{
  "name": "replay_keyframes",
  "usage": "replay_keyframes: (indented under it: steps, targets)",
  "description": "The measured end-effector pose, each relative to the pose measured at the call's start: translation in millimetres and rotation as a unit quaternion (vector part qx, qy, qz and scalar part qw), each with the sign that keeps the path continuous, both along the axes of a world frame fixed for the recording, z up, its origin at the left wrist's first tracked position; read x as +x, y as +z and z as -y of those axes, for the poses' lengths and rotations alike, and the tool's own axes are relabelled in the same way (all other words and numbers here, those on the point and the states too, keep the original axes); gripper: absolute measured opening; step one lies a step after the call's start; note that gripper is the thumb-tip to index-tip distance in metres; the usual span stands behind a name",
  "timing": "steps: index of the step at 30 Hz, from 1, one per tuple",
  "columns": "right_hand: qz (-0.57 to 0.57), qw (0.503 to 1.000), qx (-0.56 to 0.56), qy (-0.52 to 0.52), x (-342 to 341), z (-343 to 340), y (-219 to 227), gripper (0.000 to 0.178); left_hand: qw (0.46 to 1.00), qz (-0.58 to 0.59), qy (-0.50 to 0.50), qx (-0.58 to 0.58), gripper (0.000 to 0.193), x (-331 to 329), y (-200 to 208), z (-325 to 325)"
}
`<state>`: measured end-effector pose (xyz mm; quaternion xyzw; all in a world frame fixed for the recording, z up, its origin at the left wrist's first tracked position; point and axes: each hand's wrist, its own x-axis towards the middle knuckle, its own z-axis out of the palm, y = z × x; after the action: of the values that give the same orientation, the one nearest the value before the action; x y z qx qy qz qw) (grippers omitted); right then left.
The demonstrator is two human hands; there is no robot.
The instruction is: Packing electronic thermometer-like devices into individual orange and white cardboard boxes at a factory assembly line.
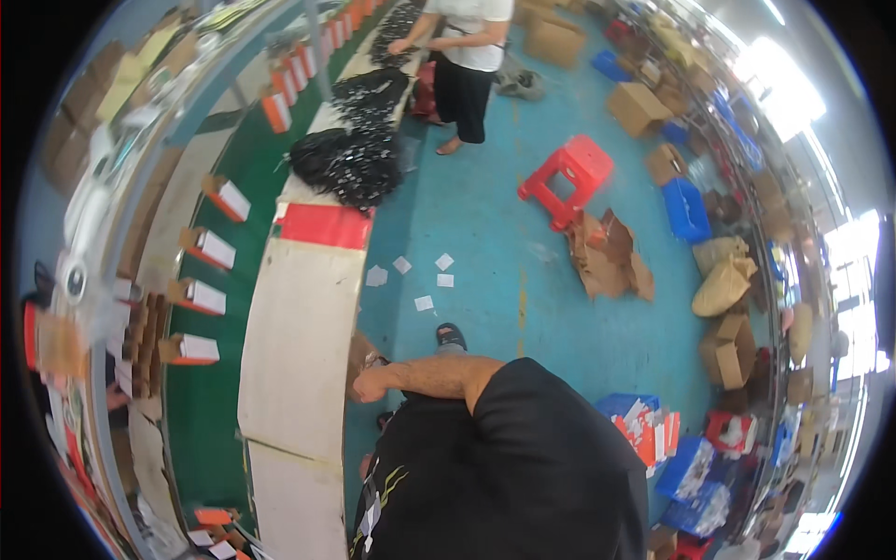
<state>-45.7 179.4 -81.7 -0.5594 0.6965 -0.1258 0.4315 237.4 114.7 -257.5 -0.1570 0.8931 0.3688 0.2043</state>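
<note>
My right hand (371,384) is held across my body, beside the right edge of the pale work table (301,364). Its fingers look curled closed, and whatever they hold, if anything, is hidden. Just beyond it shows a small brown shape (360,355) with a dark band by it, too unclear to name. My left hand cannot be made out. Under my arm, a foot in a dark sandal (450,336) stands on the blue-green floor. Farther up the table, beyond a red patch (324,226), lie heaps of black cables (350,168) with small white tags.
On the left, a green conveyor belt (201,392) carries several orange-and-white boxes (207,247). Another person (467,56) works at the table's far end. A red stool (571,177), torn brown paper (607,257) and white slips (424,303) are on the floor. Bins and cartons line the right.
</note>
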Motion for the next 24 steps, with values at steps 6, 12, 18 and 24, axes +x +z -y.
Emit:
replay_keyframes:
  steps: [6, 12, 18, 24]
  targets:
    - [0.060, 0.976, -0.089, -0.188, -81, -121, -29, 0.036, 1.000, -0.009, -0.001, 0.011, 0.041, -74, 18, 1]
    - [0.003, 0.912, 0.083, -0.402, -205, -329, -53, 0.040, 0.999, -0.001, -0.012, 0.041, 0.040, -164, 55, -17]
    - [0.036, 0.730, 0.138, -0.669, -210, -523, -87, 0.036, 0.983, 0.025, -0.178, -0.042, 0.042, -361, 113, -92]
    - [0.050, 0.546, 0.086, -0.832, -241, -649, -104, 0.053, 0.976, 0.064, -0.205, -0.041, 0.040, -580, 100, -212]
